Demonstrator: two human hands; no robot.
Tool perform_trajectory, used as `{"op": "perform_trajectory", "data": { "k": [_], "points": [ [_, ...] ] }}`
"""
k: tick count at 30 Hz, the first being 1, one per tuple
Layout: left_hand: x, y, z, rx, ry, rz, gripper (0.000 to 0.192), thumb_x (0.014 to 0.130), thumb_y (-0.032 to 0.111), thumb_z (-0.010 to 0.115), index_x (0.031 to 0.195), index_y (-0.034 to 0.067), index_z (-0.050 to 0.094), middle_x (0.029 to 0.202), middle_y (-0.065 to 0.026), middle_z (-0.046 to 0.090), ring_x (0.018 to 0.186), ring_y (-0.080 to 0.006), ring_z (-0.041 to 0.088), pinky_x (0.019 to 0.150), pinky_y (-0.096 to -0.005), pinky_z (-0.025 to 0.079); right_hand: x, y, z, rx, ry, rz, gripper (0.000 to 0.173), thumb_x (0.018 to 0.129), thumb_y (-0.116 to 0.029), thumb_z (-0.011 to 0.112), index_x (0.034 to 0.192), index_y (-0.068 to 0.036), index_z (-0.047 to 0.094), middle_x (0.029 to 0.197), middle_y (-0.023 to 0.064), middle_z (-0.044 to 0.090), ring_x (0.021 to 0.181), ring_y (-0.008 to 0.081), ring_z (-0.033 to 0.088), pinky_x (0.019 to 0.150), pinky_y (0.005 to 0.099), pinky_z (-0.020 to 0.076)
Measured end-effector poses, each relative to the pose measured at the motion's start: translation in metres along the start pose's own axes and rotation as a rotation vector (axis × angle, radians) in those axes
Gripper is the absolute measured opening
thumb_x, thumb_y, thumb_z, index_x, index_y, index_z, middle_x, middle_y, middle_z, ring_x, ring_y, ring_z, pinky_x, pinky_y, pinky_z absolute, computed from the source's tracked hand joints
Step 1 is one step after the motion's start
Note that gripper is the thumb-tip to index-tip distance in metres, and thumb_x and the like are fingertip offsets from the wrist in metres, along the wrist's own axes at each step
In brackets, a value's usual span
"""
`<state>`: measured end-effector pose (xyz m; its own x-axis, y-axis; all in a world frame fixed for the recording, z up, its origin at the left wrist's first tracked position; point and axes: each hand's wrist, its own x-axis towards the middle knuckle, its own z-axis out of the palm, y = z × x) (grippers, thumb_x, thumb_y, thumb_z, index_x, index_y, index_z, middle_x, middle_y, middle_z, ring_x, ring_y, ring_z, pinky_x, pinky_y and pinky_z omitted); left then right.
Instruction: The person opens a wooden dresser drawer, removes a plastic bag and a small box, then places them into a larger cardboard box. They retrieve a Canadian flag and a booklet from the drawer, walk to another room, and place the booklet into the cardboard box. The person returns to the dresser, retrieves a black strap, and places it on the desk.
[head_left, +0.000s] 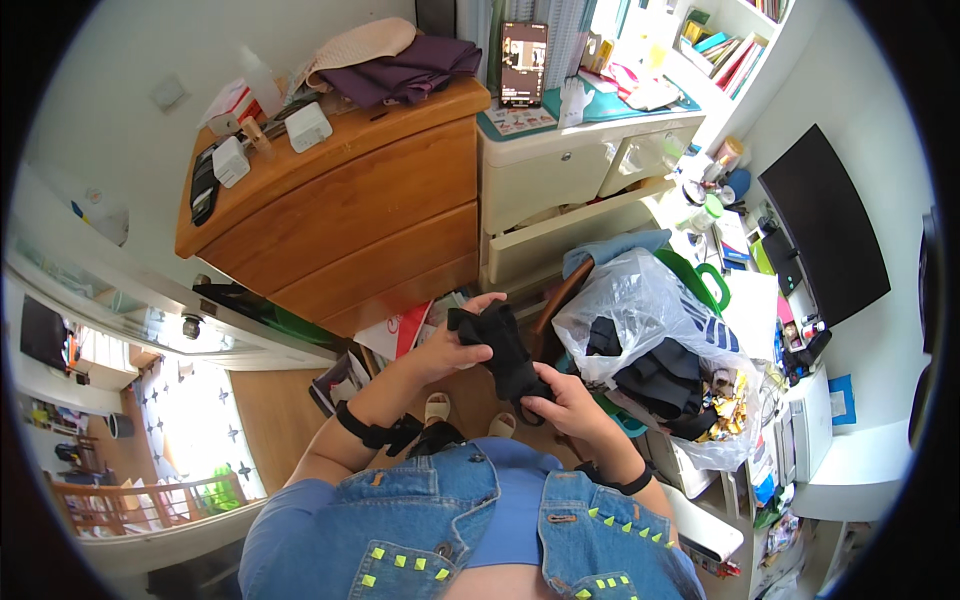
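A black cloth item stretches between my two hands; its exact kind is hard to tell. My left hand grips its upper left end, thumb across the front. At its lower right end, my right hand pinches the fabric, and a small black loop hangs there. To the right, a clear plastic bag stands open with folded black cloth inside and at its mouth. Gold and white wrappers lie at the bag's lower right.
A wooden chest of drawers stands ahead at the left. Beside it, a cream cabinet has an open drawer and a propped smartphone on top. A cluttered desk with a monitor lies right. A paper bag stands near the chest's base.
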<state>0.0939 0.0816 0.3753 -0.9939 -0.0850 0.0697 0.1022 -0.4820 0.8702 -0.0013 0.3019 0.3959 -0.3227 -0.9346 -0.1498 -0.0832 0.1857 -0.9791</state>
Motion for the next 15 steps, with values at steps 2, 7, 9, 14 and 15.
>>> {"op": "perform_trajectory", "data": {
  "k": [2, 7, 9, 14, 15],
  "points": [
    [-0.004, 0.012, -0.004, 0.066, 0.078, -0.159, 0.048, 0.081, 0.014, 0.068, 0.124, 0.006, 0.049, 0.105, -0.0024, 0.060, 0.094, -0.0131, 0.057, 0.084, -0.0271, 0.046, 0.000, -0.002, -0.002, -0.055, 0.072, -0.067, 0.033, 0.085, -0.006, 0.060, 0.117, -0.004, 0.053, 0.081, 0.0060, 0.064, 0.072, 0.0092, 0.055, 0.068, 0.0245, 0.0464],
    [-0.006, 0.028, -0.006, 0.238, 0.216, -0.254, 0.027, 0.084, 0.014, 0.063, 0.109, 0.003, 0.061, 0.092, -0.0003, 0.064, 0.088, -0.0114, 0.059, 0.081, -0.0256, 0.045, -0.001, -0.002, -0.011, -0.135, 0.142, -0.046, 0.027, 0.087, -0.003, 0.058, 0.114, -0.001, 0.055, 0.086, 0.0017, 0.063, 0.077, 0.0072, 0.052, 0.072, 0.0238, 0.0453],
    [-0.004, 0.030, -0.002, 0.158, 0.197, -0.161, 0.024, 0.084, 0.012, 0.062, 0.107, 0.003, 0.062, 0.092, -0.0003, 0.064, 0.088, -0.0117, 0.059, 0.082, -0.0256, 0.045, 0.002, -0.002, -0.010, -0.111, 0.194, -0.088, 0.025, 0.087, -0.006, 0.059, 0.112, -0.002, 0.057, 0.083, 0.0071, 0.065, 0.074, 0.0082, 0.056, 0.068, 0.0241, 0.0463],
    [-0.009, 0.041, -0.008, 0.107, 0.175, -0.085, 0.038, 0.088, 0.013, 0.058, 0.124, 0.005, 0.049, 0.106, -0.0034, 0.059, 0.102, -0.0129, 0.055, 0.087, -0.0285, 0.045, 0.009, -0.021, -0.012, 0.169, 0.125, -0.034, 0.028, 0.090, -0.007, 0.055, 0.117, 0.000, 0.054, 0.091, 0.0038, 0.064, 0.076, 0.0077, 0.055, 0.069, 0.0228, 0.0453],
    [-0.011, 0.042, -0.011, 0.086, 0.155, -0.042, 0.041, 0.089, 0.015, 0.057, 0.127, 0.006, 0.046, 0.109, -0.0043, 0.058, 0.105, -0.0135, 0.054, 0.089, -0.0293, 0.044, 0.009, -0.029, -0.018, 0.256, 0.102, -0.009, 0.029, 0.091, -0.009, 0.053, 0.118, 0.000, 0.053, 0.093, 0.0037, 0.062, 0.079, 0.0096, 0.057, 0.072, 0.0229, 0.0458]
  ]
}}
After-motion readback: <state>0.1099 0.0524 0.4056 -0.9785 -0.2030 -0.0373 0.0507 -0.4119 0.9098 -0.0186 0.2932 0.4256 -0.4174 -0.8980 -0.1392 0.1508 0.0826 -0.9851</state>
